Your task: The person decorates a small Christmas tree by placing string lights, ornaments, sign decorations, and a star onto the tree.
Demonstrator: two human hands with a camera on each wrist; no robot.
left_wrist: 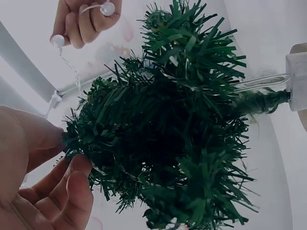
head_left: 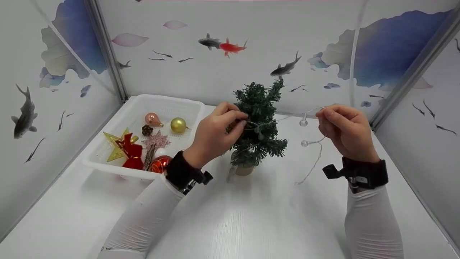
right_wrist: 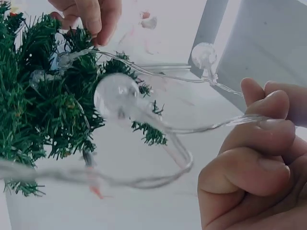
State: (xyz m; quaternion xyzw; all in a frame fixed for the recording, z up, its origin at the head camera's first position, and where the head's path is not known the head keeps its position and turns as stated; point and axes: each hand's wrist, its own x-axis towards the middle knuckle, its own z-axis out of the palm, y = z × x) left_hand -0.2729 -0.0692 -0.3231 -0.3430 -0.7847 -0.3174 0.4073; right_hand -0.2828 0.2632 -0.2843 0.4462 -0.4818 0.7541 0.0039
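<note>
Head view showed a bushy green artificial tree [head_left: 257, 102]; left hand [head_left: 215, 133] at its left and right hand [head_left: 346, 131] at its right pinched a clear-bulbed wire light string [head_left: 303, 122]. Draping seemed underway, the next move probably needing slack led round the tree.

Right wrist cam: clear round-bulb light string [right_wrist: 116, 97] blurs near left edge, cut off there. Left wrist cam: left hand [left_wrist: 43, 167] cut off. Head: glossy red ball [head_left: 160, 164] part-hidden by black wristband [head_left: 179, 171].
</note>
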